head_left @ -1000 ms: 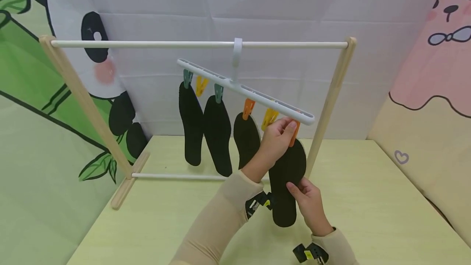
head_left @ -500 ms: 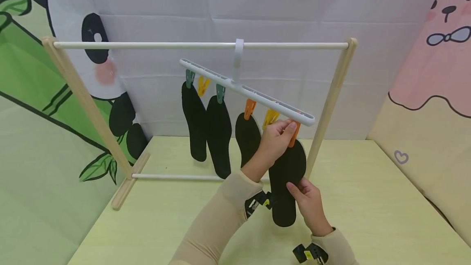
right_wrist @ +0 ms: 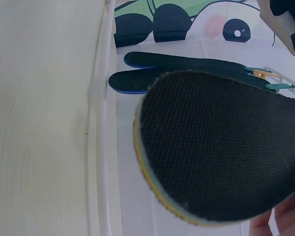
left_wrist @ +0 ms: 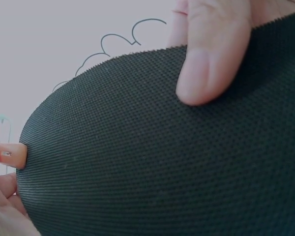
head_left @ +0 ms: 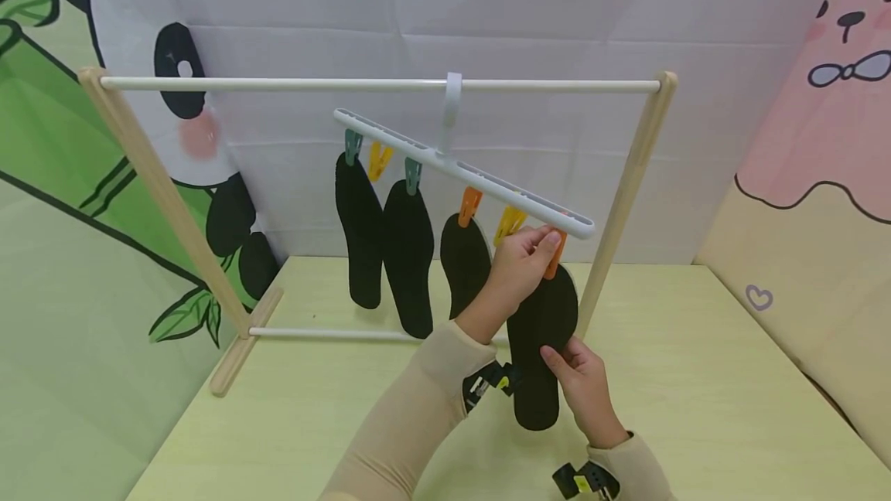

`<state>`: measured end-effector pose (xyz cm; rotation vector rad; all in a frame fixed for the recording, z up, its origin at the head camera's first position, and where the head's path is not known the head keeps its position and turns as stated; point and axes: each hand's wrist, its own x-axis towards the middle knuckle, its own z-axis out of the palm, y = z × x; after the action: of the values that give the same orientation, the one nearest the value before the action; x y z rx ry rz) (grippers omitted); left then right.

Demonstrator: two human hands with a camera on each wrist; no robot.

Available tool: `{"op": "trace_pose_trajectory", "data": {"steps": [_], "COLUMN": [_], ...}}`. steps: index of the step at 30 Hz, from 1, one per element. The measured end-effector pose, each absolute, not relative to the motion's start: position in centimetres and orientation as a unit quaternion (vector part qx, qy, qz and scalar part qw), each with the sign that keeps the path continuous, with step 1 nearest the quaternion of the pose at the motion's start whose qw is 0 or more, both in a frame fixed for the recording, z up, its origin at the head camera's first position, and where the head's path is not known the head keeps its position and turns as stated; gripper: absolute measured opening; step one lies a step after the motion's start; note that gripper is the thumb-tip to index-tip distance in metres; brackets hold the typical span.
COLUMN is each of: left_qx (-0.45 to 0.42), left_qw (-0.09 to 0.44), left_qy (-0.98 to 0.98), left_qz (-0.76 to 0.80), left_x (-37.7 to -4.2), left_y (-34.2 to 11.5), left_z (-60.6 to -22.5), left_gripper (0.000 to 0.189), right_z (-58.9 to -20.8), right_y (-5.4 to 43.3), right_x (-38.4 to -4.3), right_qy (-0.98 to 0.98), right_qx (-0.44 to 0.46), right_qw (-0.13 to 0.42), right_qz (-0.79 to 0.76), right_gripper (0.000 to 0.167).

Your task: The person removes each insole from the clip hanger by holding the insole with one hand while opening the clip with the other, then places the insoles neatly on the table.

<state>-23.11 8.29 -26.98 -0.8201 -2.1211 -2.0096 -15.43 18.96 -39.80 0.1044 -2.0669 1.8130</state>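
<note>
My left hand (head_left: 517, 269) pinches the orange clothespin (head_left: 556, 255) at the low right end of a white clip hanger (head_left: 480, 178). Under that clothespin hangs a black shoe insole (head_left: 537, 400), its rounded top right at the clip's tip. With thumb and fingers my right hand (head_left: 583, 381) grips the insole's right edge about midway down. The left wrist view shows the clip (left_wrist: 14, 155) at the insole's end and a right thumb (left_wrist: 214, 64) lying across the black mesh. In the right wrist view, the insole (right_wrist: 221, 147) has a yellowish underside edge.
Three more black insoles hang from clips: two at left (head_left: 360, 238) (head_left: 409, 261) and one (head_left: 465, 261) partly behind my left arm. Yellow clips (head_left: 378, 161) (head_left: 510, 223) hold nothing. The hanger hooks over a rack's white bar (head_left: 278, 84), between wooden legs (head_left: 163, 192) (head_left: 626, 192) on a pale table (head_left: 696, 377).
The hanger's left end and the insoles there sway slightly, first right, then back left. Both hands keep almost the same place and grip.
</note>
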Motion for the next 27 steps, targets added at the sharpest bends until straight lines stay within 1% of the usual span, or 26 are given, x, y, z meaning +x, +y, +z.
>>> {"op": "trace_pose_trajectory", "data": {"steps": [17, 27], "left_qx": [-0.250, -0.264], "left_qw": [0.045, 0.055], "left_qy": [-0.689, -0.688], "left_qz": [-0.678, -0.674], "left_x": [-23.08, -23.09], "left_y": [8.62, 8.65], "left_z": [-27.08, -27.17], "left_gripper": [0.027, 0.025], "right_z": [-39.82, -39.74], "right_y": [18.98, 18.95], "right_x": [-15.32, -15.20], "right_qy": [-0.732, -0.735], "right_qx": [0.045, 0.039], "right_qw": [0.189, 0.189], "right_qz": [0.654, 0.650], "right_gripper": [0.024, 0.023]}}
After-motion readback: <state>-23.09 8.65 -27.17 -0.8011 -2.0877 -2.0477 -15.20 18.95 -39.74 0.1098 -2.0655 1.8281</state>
